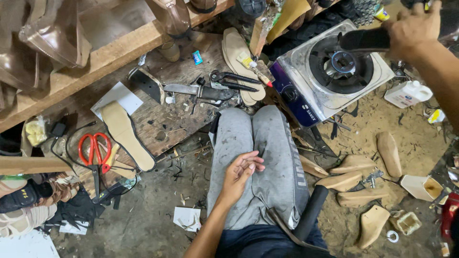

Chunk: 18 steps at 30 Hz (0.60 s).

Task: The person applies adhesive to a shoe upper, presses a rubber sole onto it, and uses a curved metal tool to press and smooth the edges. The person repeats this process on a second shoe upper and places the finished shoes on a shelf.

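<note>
Cluttered workshop floor (pixel 143 224) spreads below, dirty and strewn with scraps, with a worn wooden board (pixel 172 114) lying on it ahead of the person's knees. Up at the far right, the right hand (pixel 413 26) is closed around a black handle (pixel 366 39), which reaches from the hand out over the burner of a small gas stove (pixel 334 71); whatever the handle belongs to is not clear. Just below that hand stands a white plastic bottle (pixel 406 93), and further below it lie several pale wooden shoe forms (pixel 354 181) on the sandy ground. The left hand (pixel 241 174) rests empty on the grey trousers (pixel 267 157), fingers loosely curled and relaxed, touching nothing else. Beyond that hand, on the board, lie black pliers (pixel 234 79) and a big knife (pixel 196 91). Off to its left side sit a tan insole (pixel 126 136) and red-handled scissors (pixel 95 153). Beside the knee on its right lies a black tube (pixel 311 212).
</note>
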Motion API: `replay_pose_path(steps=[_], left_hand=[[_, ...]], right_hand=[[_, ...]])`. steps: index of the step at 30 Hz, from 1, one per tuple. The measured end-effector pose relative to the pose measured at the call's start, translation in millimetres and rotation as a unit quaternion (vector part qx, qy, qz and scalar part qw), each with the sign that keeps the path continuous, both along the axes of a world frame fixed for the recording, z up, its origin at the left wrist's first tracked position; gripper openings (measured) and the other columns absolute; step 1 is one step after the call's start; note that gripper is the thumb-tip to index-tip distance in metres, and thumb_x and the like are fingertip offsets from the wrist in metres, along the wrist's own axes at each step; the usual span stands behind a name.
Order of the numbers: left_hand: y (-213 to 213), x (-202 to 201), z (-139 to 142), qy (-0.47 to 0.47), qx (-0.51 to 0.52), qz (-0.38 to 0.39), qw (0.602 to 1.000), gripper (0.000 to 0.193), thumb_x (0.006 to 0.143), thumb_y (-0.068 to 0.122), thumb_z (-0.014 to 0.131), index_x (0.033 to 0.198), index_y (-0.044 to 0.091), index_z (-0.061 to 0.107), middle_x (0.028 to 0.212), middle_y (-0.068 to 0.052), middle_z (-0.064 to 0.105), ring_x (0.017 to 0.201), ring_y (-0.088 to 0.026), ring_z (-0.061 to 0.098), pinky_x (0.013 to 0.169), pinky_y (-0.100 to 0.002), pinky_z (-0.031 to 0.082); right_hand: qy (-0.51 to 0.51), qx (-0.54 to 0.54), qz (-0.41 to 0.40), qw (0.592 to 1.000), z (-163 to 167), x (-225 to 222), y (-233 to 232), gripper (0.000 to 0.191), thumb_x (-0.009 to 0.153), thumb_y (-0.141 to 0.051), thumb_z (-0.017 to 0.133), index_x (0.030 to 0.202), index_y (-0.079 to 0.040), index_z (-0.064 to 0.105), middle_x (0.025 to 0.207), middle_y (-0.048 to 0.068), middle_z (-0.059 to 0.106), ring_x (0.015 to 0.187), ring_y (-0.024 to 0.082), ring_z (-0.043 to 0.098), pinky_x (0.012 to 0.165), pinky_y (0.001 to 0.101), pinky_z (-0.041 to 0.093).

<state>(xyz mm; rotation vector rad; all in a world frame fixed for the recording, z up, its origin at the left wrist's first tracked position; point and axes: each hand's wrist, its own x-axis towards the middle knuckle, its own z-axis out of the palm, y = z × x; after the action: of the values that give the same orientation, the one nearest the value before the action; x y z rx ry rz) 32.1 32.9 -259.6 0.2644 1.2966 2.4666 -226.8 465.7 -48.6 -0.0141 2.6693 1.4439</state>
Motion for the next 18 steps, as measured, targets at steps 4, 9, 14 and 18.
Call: replay_pose_path(steps=[4, 9, 14, 18], left_hand=[[-1.4, 0.9, -0.4, 0.002, -0.003, 0.0, 1.0, 0.039, 0.104, 0.003, 0.053, 0.143, -0.003, 0.052, 0.125, -0.014, 0.066, 0.108, -0.02, 0.067, 0.101, -0.033, 0.052], [-2.5, -5.0, 9.6, -0.018, 0.016, 0.001, 1.0, 0.04, 0.104, 0.003, 0.052, 0.143, -0.004, 0.053, 0.127, -0.016, 0.066, 0.109, -0.022, 0.067, 0.1, -0.037, 0.054], [5.3, -37.2, 43.2, -0.041, -0.001, 0.05, 0.998, 0.046, 0.102, 0.007, 0.052, 0.147, 0.0, 0.05, 0.14, -0.016, 0.06, 0.118, -0.022, 0.062, 0.099, -0.039, 0.056], [9.9, -70.6, 76.6, -0.04, 0.034, 0.07, 0.996, 0.052, 0.101, 0.012, 0.057, 0.152, 0.008, 0.045, 0.145, -0.011, 0.056, 0.126, -0.019, 0.059, 0.101, -0.038, 0.053]], right_hand=[[0.048, -0.627, -0.327, 0.705, -11.0, -3.8, 31.0, 0.053, 0.096, -0.04, 0.065, 0.142, -0.014, 0.056, 0.131, 0.017, 0.064, 0.115, 0.033, 0.062, 0.091, 0.0516, 0.047], [0.085, -0.817, -0.467, 0.328, -41.4, 39.3, 7.0, 0.067, 0.094, -0.037, 0.063, 0.152, -0.01, 0.043, 0.12, 0.015, 0.066, 0.09, 0.026, 0.072, 0.08, 0.0438, 0.06], [0.033, -0.847, -0.283, 0.448, -52.0, 149.1, -73.4, 0.092, 0.075, -0.03, 0.079, 0.155, -0.003, 0.042, 0.118, 0.022, 0.067, 0.089, 0.033, 0.069, 0.075, 0.0458, 0.057], [-0.007, -0.827, -0.101, 0.553, -53.1, 223.8, -151.0, 0.092, 0.065, -0.032, 0.084, 0.146, -0.002, 0.055, 0.119, 0.019, 0.071, 0.099, 0.026, 0.07, 0.086, 0.0352, 0.055]])
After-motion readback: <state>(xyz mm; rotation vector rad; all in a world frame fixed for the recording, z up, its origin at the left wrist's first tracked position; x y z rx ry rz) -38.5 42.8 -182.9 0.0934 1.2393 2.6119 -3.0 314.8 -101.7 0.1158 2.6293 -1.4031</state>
